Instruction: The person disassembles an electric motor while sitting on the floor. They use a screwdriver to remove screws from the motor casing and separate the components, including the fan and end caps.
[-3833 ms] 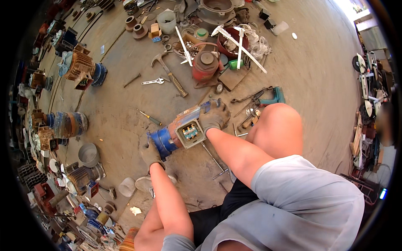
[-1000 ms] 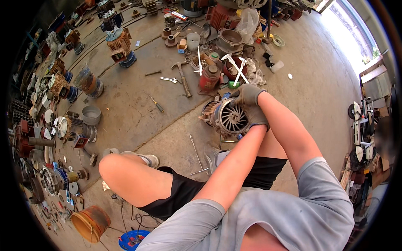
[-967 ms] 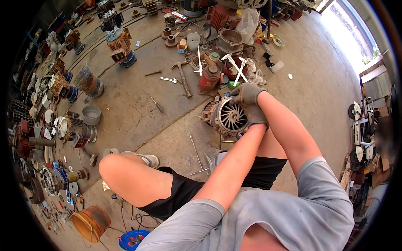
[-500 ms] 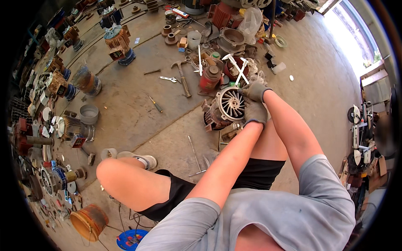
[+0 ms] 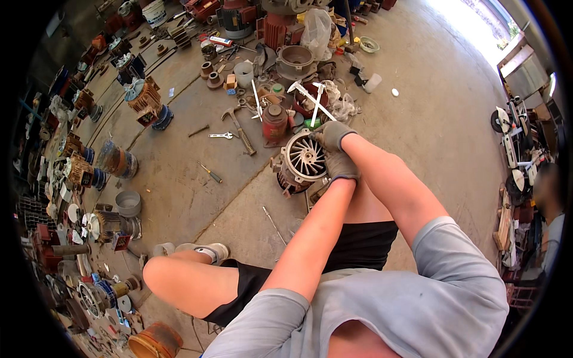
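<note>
An electric motor (image 5: 292, 173) stands on the floor in front of me, its finned fan wheel (image 5: 306, 156) facing up inside a round rim. My right hand (image 5: 332, 136), in a grey work glove, is at the right side of that rim, fingers curled; what they grip is hidden. Just below it, my left hand (image 5: 341, 166), gloved too, lies against the motor's side with its fingers out of sight. Beyond the motor are a red bottle jack (image 5: 275, 123) and white calipers (image 5: 313, 101) resting across a dark red bowl (image 5: 302, 106).
A hammer (image 5: 240, 132), an adjustable wrench (image 5: 221, 135) and a screwdriver (image 5: 211, 173) lie on the floor to the left. Several motors line the left side, including a rusty one (image 5: 143, 98). An orange bucket (image 5: 156, 341) is at lower left. A person (image 5: 552, 209) shows at the right edge.
The whole view has shifted, so the motor and tools appear farther left. Both hands stay at the motor's right side. A person has come into view at the right edge.
</note>
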Demonstrator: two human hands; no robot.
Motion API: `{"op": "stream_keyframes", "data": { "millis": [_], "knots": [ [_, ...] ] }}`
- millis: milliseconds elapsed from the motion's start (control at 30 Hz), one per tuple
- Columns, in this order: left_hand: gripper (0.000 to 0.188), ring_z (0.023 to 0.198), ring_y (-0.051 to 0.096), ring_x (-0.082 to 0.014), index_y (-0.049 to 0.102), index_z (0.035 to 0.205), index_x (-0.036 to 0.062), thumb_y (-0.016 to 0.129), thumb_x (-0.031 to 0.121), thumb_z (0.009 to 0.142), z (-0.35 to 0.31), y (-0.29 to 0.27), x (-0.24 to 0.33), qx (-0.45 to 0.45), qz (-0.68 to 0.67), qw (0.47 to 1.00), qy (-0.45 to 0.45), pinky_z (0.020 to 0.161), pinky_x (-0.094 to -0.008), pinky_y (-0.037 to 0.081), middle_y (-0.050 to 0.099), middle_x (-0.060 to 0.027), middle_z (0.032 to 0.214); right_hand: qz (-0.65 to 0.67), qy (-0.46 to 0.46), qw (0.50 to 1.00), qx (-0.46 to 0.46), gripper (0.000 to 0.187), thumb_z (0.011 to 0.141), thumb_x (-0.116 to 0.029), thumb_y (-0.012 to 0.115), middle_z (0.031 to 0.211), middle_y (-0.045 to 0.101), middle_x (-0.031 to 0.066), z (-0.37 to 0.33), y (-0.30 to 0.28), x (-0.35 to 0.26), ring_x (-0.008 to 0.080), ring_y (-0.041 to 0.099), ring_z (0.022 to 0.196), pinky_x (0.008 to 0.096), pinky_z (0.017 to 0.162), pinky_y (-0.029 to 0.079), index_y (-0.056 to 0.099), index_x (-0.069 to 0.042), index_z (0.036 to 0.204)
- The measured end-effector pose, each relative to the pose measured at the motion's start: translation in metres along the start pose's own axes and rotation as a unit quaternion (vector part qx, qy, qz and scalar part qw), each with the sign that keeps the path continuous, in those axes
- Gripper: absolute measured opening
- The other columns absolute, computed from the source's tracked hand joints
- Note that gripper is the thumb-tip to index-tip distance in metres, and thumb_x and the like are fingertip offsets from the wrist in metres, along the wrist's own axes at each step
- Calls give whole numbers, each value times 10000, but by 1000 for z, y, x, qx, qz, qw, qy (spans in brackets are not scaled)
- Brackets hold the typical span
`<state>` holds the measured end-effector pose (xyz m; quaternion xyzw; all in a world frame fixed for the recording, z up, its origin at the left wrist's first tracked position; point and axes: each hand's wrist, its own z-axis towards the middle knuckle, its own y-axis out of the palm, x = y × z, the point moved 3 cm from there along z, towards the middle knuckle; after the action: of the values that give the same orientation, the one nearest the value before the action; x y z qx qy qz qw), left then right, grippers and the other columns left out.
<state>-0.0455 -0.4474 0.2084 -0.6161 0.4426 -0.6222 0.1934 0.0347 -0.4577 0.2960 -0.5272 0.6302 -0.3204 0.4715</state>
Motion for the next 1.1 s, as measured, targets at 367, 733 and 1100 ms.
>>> {"op": "stream_keyframes", "data": {
  "millis": [367, 733, 1100],
  "knots": [
    [1007, 1572, 315, -541, 211, 1697, 2, 746, 397, 940, -36, -104, 93, -72, -13, 981, -182, 1277, -498, 336, 125, -410, 1733, 184, 53, 972, 134, 1439, 800, -816, 770, 1532, 574, 334, -22, -107, 80, 419, 607, 1397, 401, 1172, 463, 100, 93, 1692],
    [512, 1327, 564, -506, 537, 1423, -62, 641, 196, 993, -82, -199, -57, 131, -82, 981, 117, 1142, -540, 462, 603, -356, 1378, 101, 47, 978, 176, 1140, 989, -875, 346, 1815, 90, 235, -43, -8, 14, 382, 154, 1670, 514, 1346, 102, 69, -79, 1755],
    [457, 1268, 692, -356, 619, 1451, -1, 643, 218, 1050, -229, -267, -174, 14, -251, 951, -179, 1073, -415, 536, 691, -246, 1402, -134, -141, 976, 96, 996, 1027, -716, 452, 1791, 167, 280, -86, 59, -117, 450, 113, 1672, 629, 1330, 38, 297, 2, 1700]
  ]
}}
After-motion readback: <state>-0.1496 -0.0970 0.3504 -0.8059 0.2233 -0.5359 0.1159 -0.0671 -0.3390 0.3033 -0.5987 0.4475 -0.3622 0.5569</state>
